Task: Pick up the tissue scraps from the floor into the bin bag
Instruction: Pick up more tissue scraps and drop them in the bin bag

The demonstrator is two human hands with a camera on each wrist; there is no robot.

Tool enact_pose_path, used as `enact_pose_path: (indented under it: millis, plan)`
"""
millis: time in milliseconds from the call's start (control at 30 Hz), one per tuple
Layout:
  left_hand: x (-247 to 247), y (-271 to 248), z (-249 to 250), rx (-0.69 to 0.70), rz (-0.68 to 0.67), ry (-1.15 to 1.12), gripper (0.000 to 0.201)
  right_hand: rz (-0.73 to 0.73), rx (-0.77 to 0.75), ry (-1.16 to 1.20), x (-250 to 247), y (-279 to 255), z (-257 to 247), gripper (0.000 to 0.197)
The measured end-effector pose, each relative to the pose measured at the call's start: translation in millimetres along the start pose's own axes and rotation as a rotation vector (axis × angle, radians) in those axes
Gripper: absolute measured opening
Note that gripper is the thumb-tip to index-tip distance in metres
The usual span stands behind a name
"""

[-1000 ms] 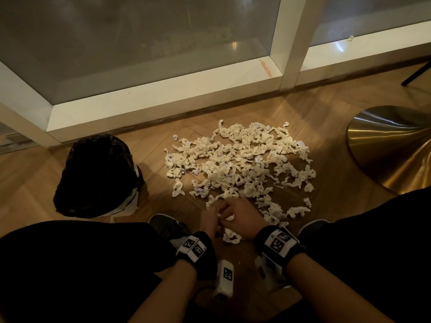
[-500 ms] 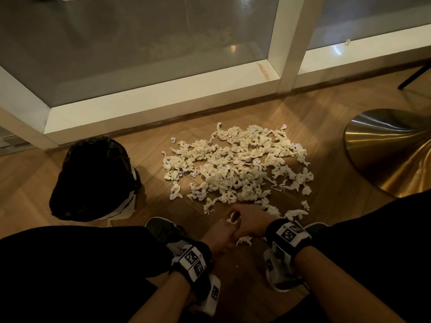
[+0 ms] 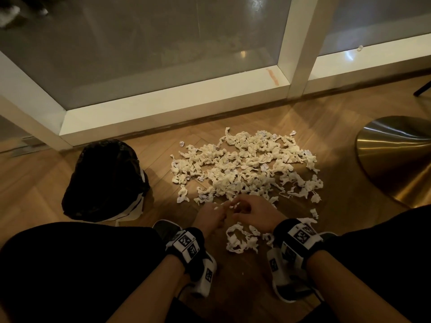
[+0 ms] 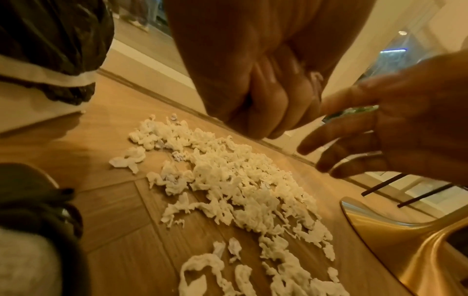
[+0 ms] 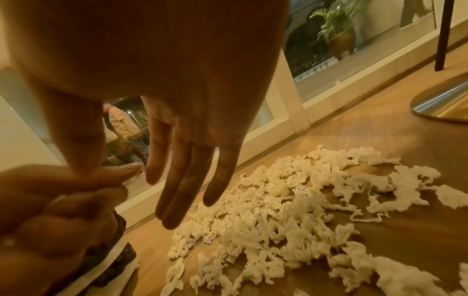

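Above tissue scraps (image 3: 247, 169): left hand (image 3: 211, 216) clenched (contents unclear), right hand (image 3: 253, 212) released, fingers straight.

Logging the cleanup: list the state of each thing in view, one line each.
White crumpled tissue scraps: spread in a pile on the wooden floor, not binned.
Loose white tissue strip: lying on the floor between the wrists.
Black plastic bin bag: lining a white bin, upright, left of the pile.
Left hand: fingers curled; contents unclear.
Right hand: fingers straight, holding nothing.
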State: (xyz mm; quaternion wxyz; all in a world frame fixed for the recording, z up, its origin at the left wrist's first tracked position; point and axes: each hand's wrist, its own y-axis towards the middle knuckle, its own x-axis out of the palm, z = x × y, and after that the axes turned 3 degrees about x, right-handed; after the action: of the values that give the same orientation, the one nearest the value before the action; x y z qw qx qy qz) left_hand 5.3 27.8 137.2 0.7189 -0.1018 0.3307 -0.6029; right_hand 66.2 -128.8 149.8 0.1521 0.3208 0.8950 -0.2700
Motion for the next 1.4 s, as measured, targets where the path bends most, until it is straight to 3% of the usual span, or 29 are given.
enact_pose_path:
  millis: [233, 433, 500, 700, 867, 1000, 1133, 1233, 1300, 1400]
  plan:
    - [-47, 8, 13, 0.120, 0.048, 0.088, 0.043, -0.026, 0.063, -0.144, 10, 10, 26, 0.011]
    - [-60, 6, 8, 0.168, 0.016, -0.055, 0.036, 0.032, 0.019, 0.212, 17, 9, 2, 0.014]
    - [-53, 7, 4, 0.135, 0.071, -0.075, 0.040, 0.057, 0.015, 0.233, 17, 8, 1, 0.016]
    - [-55, 12, 5, 0.068, 0.235, -0.242, 0.050, 0.056, 0.096, -0.076, 22, 9, 21, 0.017]
    - [-69, 15, 9, 0.025, 0.284, -0.260, 0.056, -0.067, 0.225, -0.113, 32, 12, 30, 0.018]
    - [-121, 28, 14, -0.044, 0.227, -0.456, 0.046, -0.083, 0.293, -0.123, 33, 9, 42, 0.014]
    - [-190, 15, 11, -0.008, 0.338, -0.529, 0.026, -0.159, 0.371, -0.188, 38, 10, 53, 0.009]
    - [-235, 3, 6, -0.050, 0.420, -0.309, 0.010, -0.201, 0.406, -0.173, 47, 12, 56, 0.013]
    - [-262, 2, 0, -0.075, 0.459, -0.160, 0.012, -0.205, 0.425, -0.173, 49, 13, 56, 0.017]
    - [-297, 5, -6, -0.125, 0.495, -0.150, 0.014, -0.209, 0.450, -0.171, 49, 13, 57, 0.023]
